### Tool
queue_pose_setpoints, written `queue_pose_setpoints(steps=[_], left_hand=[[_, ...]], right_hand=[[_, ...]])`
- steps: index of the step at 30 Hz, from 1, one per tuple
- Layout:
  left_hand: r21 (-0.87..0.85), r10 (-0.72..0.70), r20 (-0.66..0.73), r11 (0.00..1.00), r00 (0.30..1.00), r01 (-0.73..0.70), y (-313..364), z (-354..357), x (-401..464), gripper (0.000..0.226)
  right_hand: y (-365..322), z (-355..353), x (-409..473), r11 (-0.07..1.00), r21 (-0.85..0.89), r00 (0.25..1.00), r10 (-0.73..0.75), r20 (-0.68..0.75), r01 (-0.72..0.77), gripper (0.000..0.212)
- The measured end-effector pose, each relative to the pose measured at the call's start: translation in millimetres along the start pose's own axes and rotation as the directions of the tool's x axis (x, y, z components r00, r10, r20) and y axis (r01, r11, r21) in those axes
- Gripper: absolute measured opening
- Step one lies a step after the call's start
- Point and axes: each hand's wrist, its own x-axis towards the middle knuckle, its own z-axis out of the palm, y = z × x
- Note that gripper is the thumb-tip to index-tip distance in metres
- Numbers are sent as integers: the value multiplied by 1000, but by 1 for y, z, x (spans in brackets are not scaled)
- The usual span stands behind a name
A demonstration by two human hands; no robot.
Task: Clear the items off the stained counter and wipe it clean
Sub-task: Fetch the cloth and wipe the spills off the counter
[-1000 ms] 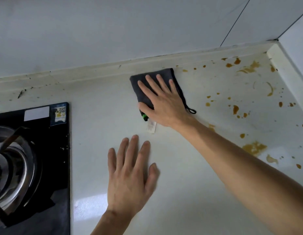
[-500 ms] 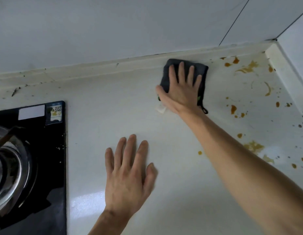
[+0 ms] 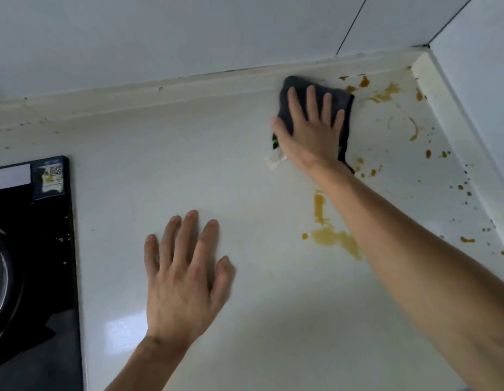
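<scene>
— White counter (image 3: pixel 245 170), brown stains (image 3: pixel 334 238) spattered toward the far right corner, black stove (image 3: pixel 34 249) at the left.

— And the hands?

— Right hand (image 3: pixel 310 134) flat, fingers spread, pressing a dark cloth (image 3: pixel 347 108) by the far wall. Left hand (image 3: pixel 183 277) lies open on bare counter, near side.

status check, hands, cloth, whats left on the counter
Right hand flat, pressing dark cloth by back wall. Left hand flat on counter. Orange stains remain right side. Nothing blocking.
</scene>
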Motion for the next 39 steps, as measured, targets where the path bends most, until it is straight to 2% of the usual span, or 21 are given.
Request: queue_pose_setpoints(steps=[3,6,8,10,14,16,18,22,24,26,30,32,36,37,39], left_hand=[[4,7,-13,1000,1000,-7,-1,0,0,62],[13,5,0,1000,1000,-5,-1,0,-1,62],[3,0,0,1000,1000,0,1,-1,0,60],[-6,-3,5,1000,1000,3,2,-2,1,58],[-8,-2,-9,1000,1000,2,2,-4,2,57],[-4,1,-17,1000,1000,-1,1,-3,1,56],[6,1,-10,1000,1000,-1,0,-3,1,58],[8,5,-8,1000,1000,-5,2,-4,0,58],[-2,9,-24,1000,1000,-9,3,-4,0,56],[-11,12,-34,1000,999,-13,4,-5,-1,55],[3,22,-45,1000,999,-22,2,-4,0,53],[8,30,-41,1000,999,-30,1,-4,0,52],[24,37,-41,999,998,-36,-1,0,-1,53],[29,38,-45,999,998,-37,-2,1,-1,53],[37,39,-58,999,998,-37,-2,4,-2,53]], right_hand=[[-7,10,-64,977,-46,978,-210,-4,209,74],[20,20,-140,918,-92,922,-386,17,386,73],[49,15,-143,922,-125,930,-366,33,367,72],[59,6,-116,955,-132,964,-264,39,266,71],[23,11,-76,997,-40,998,-69,10,70,70],[6,19,-89,995,-47,996,-92,-13,92,70],[-1,29,-126,978,-76,980,-196,-34,193,70],[31,39,-206,923,-104,927,-375,-13,371,65],[60,31,-209,935,-123,943,-333,7,331,63],[73,20,-186,967,-131,975,-221,-7,219,64],[50,12,-141,998,-59,1000,-6,-3,6,65],[36,20,-157,996,-81,999,-34,-22,32,65],[57,31,-239,945,-132,955,-295,40,298,64],[72,30,-250,940,-140,950,-306,60,311,64],[98,20,-251,957,-147,968,-241,71,249,64]])
